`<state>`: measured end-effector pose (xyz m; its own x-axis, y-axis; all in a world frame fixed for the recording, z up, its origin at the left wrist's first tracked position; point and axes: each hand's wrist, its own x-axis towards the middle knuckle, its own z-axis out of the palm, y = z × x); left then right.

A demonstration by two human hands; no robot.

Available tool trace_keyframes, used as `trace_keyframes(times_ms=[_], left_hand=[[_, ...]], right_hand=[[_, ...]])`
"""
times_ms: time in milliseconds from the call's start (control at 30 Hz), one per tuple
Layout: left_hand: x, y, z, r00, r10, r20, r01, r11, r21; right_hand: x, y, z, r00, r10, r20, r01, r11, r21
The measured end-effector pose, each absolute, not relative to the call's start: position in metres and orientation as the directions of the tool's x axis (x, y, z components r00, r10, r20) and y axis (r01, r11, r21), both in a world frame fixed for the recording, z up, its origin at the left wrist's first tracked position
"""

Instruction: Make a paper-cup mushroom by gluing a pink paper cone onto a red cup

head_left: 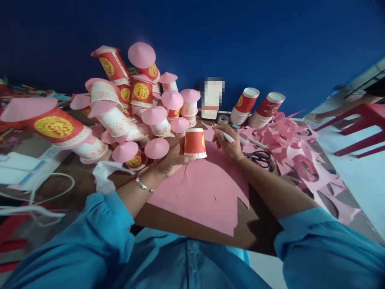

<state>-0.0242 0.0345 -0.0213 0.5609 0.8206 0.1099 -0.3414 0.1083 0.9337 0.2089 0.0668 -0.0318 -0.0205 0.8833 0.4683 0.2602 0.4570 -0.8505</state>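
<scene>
My left hand is closed around a red paper cup with a gold print, held upside down above pink paper sheets. In my right hand is a white marker with a red end, a short way right of the cup. Both hands are over the paper, and the cup and marker are apart. Scissors with dark handles lie beside my right wrist, partly hidden by it. Several cups with pink paper cone tops crowd the table left of my left hand.
Two stacks of paper cups lean at the back right. Pink paper offcuts heap along the right side. A phone stands against the blue wall. White cables and a power strip are at the left. A red stool stands beyond the table.
</scene>
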Motion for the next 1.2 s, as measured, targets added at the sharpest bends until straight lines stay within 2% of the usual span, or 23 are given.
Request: trace_keyframes(times_ms=[133,333,500,567,667,733,933,1200], left_hand=[[-0.026,0.036,-0.024,0.567,0.819,0.087,-0.376,0.164,0.912],[-0.026,0.036,-0.027,0.549,0.833,0.074,-0.482,0.242,0.842],[-0.027,0.035,-0.025,0.554,0.831,0.057,-0.485,0.266,0.833],[-0.027,0.035,-0.024,0.549,0.835,0.041,-0.474,0.271,0.838],[-0.026,0.035,-0.022,0.549,0.835,0.038,-0.446,0.254,0.858],[-0.025,0.034,-0.021,0.548,0.834,0.059,-0.433,0.223,0.873],[-0.024,0.033,-0.021,0.547,0.831,0.100,-0.369,0.132,0.920],[-0.027,0.033,-0.025,0.600,0.786,0.148,-0.282,0.036,0.959]], right_hand=[[0.209,0.056,-0.036,-0.091,0.865,0.493,0.352,0.491,-0.797],[0.205,0.047,-0.038,-0.219,0.777,0.590,0.466,0.614,-0.637],[0.204,0.047,-0.038,-0.270,0.660,0.701,0.464,0.727,-0.506],[0.204,0.045,-0.036,-0.252,0.652,0.716,0.431,0.737,-0.520],[0.202,0.041,-0.035,-0.193,0.730,0.655,0.347,0.675,-0.650],[0.202,0.039,-0.034,-0.189,0.753,0.630,0.292,0.656,-0.696],[0.207,0.043,-0.030,-0.320,0.643,0.696,0.295,0.765,-0.572],[0.208,0.048,-0.040,-0.438,0.594,0.675,0.297,0.804,-0.514]])
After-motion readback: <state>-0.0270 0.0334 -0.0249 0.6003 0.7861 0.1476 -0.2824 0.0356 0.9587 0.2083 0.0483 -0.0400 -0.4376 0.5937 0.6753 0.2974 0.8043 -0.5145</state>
